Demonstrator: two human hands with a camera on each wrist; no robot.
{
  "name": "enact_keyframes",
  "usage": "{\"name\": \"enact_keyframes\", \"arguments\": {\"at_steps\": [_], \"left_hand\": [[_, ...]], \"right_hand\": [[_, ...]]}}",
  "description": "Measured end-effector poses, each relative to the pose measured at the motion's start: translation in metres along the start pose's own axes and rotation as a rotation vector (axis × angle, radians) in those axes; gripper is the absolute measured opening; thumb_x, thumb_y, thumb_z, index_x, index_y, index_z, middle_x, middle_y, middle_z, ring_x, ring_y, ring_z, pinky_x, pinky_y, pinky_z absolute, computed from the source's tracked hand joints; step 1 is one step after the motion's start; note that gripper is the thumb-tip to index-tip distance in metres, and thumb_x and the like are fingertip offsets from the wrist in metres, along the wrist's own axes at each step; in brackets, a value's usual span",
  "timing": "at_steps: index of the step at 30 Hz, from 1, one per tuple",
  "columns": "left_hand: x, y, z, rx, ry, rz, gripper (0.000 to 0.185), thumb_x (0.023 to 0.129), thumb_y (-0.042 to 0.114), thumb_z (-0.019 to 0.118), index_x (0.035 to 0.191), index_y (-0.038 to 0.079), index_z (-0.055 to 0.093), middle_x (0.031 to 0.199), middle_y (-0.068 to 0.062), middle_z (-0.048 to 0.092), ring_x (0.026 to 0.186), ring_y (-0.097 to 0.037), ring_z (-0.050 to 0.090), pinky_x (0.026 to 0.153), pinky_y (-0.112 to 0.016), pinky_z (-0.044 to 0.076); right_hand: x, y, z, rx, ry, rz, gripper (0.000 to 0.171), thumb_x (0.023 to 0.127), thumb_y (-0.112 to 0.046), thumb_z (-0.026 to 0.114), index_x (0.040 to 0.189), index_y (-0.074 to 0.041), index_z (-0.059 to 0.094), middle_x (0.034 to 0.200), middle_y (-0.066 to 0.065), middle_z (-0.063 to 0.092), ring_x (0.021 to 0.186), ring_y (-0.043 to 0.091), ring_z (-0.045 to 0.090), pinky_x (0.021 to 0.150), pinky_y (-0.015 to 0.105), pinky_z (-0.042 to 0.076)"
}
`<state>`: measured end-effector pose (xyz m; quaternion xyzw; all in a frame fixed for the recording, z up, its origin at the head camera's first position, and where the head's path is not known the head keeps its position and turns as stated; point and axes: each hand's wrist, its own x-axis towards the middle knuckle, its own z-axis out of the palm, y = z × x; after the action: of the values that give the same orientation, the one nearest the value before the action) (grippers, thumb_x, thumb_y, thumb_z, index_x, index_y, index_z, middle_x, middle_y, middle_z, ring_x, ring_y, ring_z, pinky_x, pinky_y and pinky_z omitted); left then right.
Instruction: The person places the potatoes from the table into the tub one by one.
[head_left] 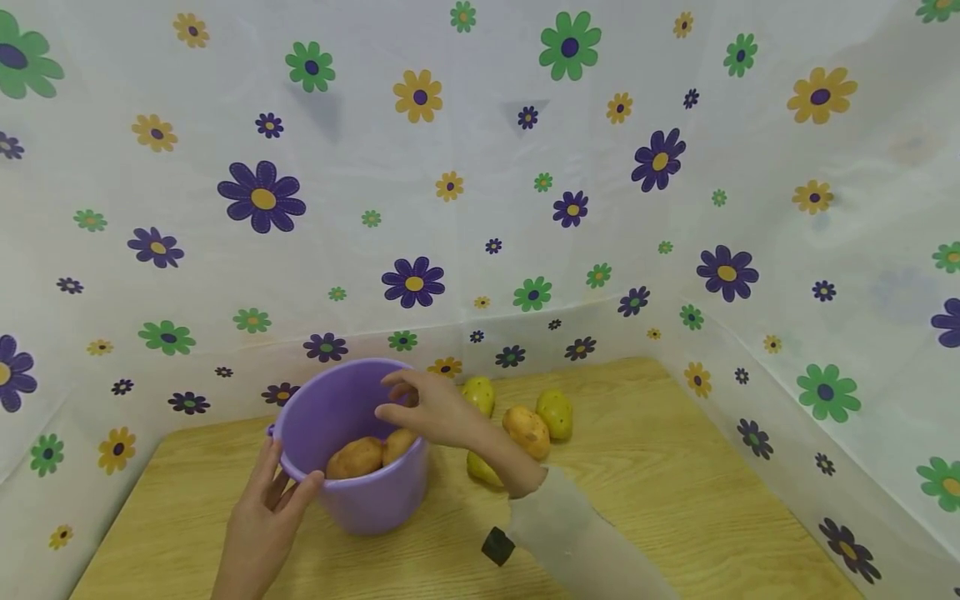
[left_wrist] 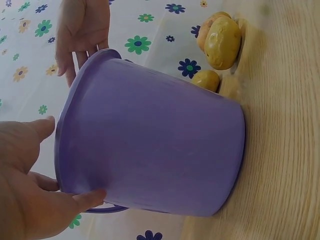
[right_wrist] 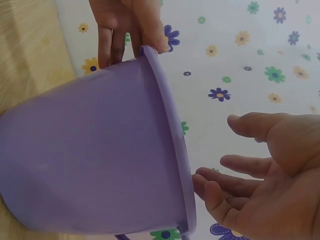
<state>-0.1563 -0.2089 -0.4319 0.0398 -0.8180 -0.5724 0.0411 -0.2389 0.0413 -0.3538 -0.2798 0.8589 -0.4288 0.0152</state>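
The purple bucket stands on the wooden table, close to the flowered backdrop, and it is a plain, smooth plastic tub, lilac all over, wider at the rolled rim than at the base, with a thin handle hanging down on its near side. Two tan potatoes lie inside it, side by side against the near wall. The left hand grips the bucket at the rim on the person's side, thumb curled over the lip and fingers against the outer wall; the left wrist view shows that same grip from below. The right hand hovers over the far side of the bucket's mouth, fingers loosely bent and spread, palm empty, holding nothing, as the right wrist view confirms. Just beyond that hand, on the table right of the bucket, sits a cluster of loose potatoes, some tan and some greenish yellow, near one another and beside the bucket's wall. A pale sleeve covers the right forearm, with a small black tab at its cuff.
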Motion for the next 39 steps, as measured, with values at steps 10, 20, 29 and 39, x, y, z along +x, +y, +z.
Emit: {"name": "enact_keyframes", "arguments": {"at_steps": [10,20,29,39], "left_hand": [[-0.003,0.001,0.002,-0.023,0.021,0.044,0.091,0.101,0.032,0.070,0.166,0.013,0.010,0.171,0.001,-0.001,0.151,-0.041,0.027,0.099,-0.006,0.041],[0.001,-0.001,0.000,0.012,0.036,0.066,0.091,0.101,0.032,0.071,0.166,0.012,0.011,0.172,-0.003,0.002,0.148,-0.045,0.030,0.096,-0.004,0.042],[-0.001,-0.001,0.000,0.022,0.046,0.049,0.091,0.100,0.036,0.071,0.167,0.015,0.012,0.171,-0.001,0.004,0.149,-0.044,0.030,0.099,-0.008,0.042],[0.000,-0.001,0.002,0.028,0.040,0.073,0.092,0.100,0.036,0.071,0.166,0.014,0.011,0.172,-0.003,0.002,0.148,-0.045,0.030,0.104,-0.015,0.041]], "right_hand": [[-0.009,0.009,-0.015,0.045,0.026,-0.034,0.047,0.100,-0.027,0.071,0.139,-0.003,0.062,0.122,0.012,0.071,0.108,0.023,0.066,0.088,0.025,0.059],[-0.019,0.017,-0.029,0.046,0.050,-0.024,0.049,0.100,-0.026,0.070,0.141,-0.002,0.061,0.124,0.012,0.069,0.110,0.023,0.064,0.086,0.028,0.060],[-0.028,0.035,-0.039,0.054,0.102,0.029,0.050,0.100,-0.026,0.071,0.144,-0.005,0.059,0.129,0.014,0.068,0.113,0.025,0.064,0.093,0.038,0.060],[-0.043,0.051,-0.058,-0.002,0.151,0.031,0.047,0.101,-0.022,0.070,0.142,-0.002,0.058,0.127,0.016,0.069,0.109,0.028,0.066,0.089,0.037,0.062]]}}
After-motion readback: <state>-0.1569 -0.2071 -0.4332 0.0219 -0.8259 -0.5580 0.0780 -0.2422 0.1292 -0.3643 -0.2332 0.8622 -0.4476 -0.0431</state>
